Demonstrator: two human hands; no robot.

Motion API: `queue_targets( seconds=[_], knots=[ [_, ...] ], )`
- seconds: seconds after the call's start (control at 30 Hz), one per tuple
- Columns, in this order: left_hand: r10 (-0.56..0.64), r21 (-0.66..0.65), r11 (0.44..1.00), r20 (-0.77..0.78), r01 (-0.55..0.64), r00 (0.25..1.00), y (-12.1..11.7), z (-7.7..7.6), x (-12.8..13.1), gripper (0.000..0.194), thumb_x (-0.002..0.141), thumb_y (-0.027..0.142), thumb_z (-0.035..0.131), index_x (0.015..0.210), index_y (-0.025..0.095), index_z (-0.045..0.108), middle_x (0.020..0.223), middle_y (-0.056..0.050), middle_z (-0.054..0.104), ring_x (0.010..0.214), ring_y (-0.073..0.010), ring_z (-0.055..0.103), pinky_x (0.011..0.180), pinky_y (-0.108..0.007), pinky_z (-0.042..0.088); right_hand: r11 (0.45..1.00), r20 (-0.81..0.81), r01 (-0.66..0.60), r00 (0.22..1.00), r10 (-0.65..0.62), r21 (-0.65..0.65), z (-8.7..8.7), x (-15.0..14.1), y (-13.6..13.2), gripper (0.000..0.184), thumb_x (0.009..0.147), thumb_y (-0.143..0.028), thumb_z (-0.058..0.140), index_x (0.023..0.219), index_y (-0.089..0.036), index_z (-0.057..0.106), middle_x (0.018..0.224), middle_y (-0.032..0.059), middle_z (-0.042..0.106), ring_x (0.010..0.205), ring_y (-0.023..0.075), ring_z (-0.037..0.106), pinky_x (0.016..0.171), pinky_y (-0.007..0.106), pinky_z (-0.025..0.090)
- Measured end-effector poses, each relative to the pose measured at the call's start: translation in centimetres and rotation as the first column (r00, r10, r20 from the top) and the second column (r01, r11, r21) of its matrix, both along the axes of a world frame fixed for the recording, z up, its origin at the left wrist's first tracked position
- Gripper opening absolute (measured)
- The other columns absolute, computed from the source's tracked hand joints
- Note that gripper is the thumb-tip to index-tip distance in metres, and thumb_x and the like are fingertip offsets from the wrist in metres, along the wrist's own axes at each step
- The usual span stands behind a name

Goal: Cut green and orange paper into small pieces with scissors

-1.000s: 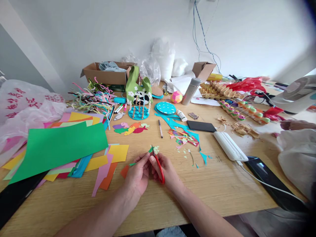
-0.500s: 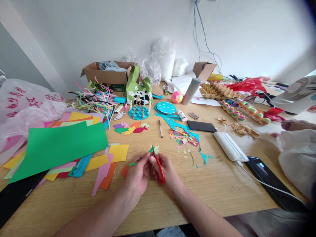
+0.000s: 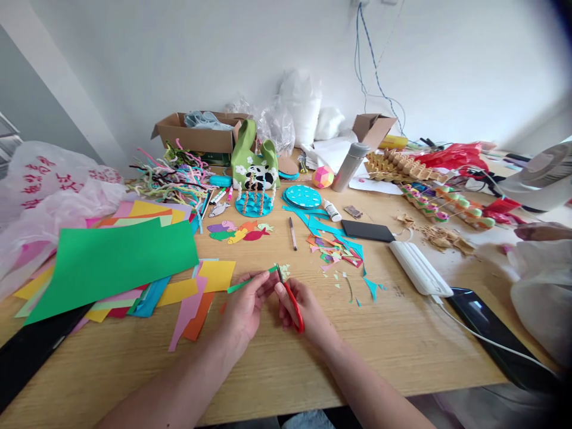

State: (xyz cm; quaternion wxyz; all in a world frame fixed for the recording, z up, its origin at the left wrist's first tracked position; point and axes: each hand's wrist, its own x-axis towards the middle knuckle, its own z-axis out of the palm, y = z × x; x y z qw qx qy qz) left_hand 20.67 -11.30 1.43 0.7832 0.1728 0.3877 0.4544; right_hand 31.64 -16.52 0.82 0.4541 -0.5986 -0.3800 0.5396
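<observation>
Green strip at the scissors, both hands busy near side of the pen

Landmark = pen. Left hand: near side and left of it, thumb and fingers closed in a pinch on the green strip. Right hand: near side, fingers curled closed on the red-handled scissors, blades pointing away from the person. Blade tips are at the strip's right end; can't tell how far the blades are open.

Strip sits near side and left of the pen, angled up to the right. Pale green clippings on the table just beyond the blades. Paper fish: left of pen. Blue discs: stacked, far side. Mixed paper scraps: right, slightly nearer. Large green sheet: well left, on top of other coloured paper. White power bank: well right.
</observation>
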Motion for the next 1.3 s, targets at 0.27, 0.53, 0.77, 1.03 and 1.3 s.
queue_targets(
  seconds=[0.27, 0.53, 0.77, 1.03, 1.3],
  knots=[
    [-0.173, 0.133, 0.974, -0.092, 0.184, 0.981, 2.4, -0.3, -1.6, 0.020, 0.058, 0.018, 0.078, 0.069, 0.014, 0.062, 0.073, -0.009, 0.074, 0.071, -0.0212, 0.071, 0.074, -0.033, 0.054, 0.994, 0.035, -0.107, 0.994, 0.108, -0.023, 0.8, 0.5, -0.2, 0.054, 0.073, -0.072, 0.055, 0.072, -0.020, 0.040, 0.049, -0.0057, 0.054, 0.035, 0.0072, 0.048, 0.035, 0.017, 0.034],
    [-0.206, 0.191, 0.953, -0.163, 0.236, 0.965, 2.7, -0.2, -1.8, 0.024, 0.056, 0.019, 0.080, 0.068, 0.014, 0.060, 0.068, -0.008, 0.073, 0.066, -0.0200, 0.070, 0.070, -0.032, 0.054, 0.989, 0.057, -0.144, 0.988, 0.145, -0.030, 0.8, 0.7, -0.3, 0.055, 0.071, -0.073, 0.055, 0.072, -0.020, 0.040, 0.049, -0.0063, 0.053, 0.034, 0.0074, 0.048, 0.034, 0.018, 0.035],
    [-0.222, 0.204, 0.945, -0.174, 0.255, 0.959, 2.6, -0.3, -1.8, 0.024, 0.056, 0.021, 0.079, 0.068, 0.015, 0.059, 0.069, -0.007, 0.073, 0.065, -0.0195, 0.069, 0.070, -0.032, 0.053, 0.987, 0.058, -0.155, 0.986, 0.156, -0.035, 0.5, 0.8, -0.3, 0.056, 0.071, -0.073, 0.056, 0.073, -0.020, 0.040, 0.047, -0.0068, 0.052, 0.034, 0.0068, 0.047, 0.032, 0.016, 0.034],
    [-0.216, 0.218, 0.943, -0.178, 0.253, 0.960, 2.7, -0.1, -1.8, 0.023, 0.056, 0.021, 0.079, 0.065, 0.015, 0.059, 0.067, -0.005, 0.072, 0.063, -0.0193, 0.068, 0.071, -0.033, 0.053, 0.988, 0.025, -0.151, 0.988, 0.152, -0.036, 0.2, 0.9, -0.2, 0.056, 0.068, -0.073, 0.059, 0.073, -0.021, 0.039, 0.045, -0.0075, 0.052, 0.032, 0.0070, 0.046, 0.031, 0.017, 0.035],
    [-0.215, 0.212, 0.945, -0.174, 0.250, 0.961, 2.7, -0.1, -1.7, 0.023, 0.054, 0.021, 0.080, 0.064, 0.015, 0.060, 0.065, -0.003, 0.070, 0.064, -0.0197, 0.068, 0.071, -0.034, 0.053, 0.989, 0.025, -0.144, 0.989, 0.145, -0.042, 0.4, 0.8, -0.3, 0.055, 0.068, -0.071, 0.062, 0.072, -0.021, 0.039, 0.044, -0.0081, 0.051, 0.032, 0.0069, 0.045, 0.031, 0.017, 0.037]
  ],
)
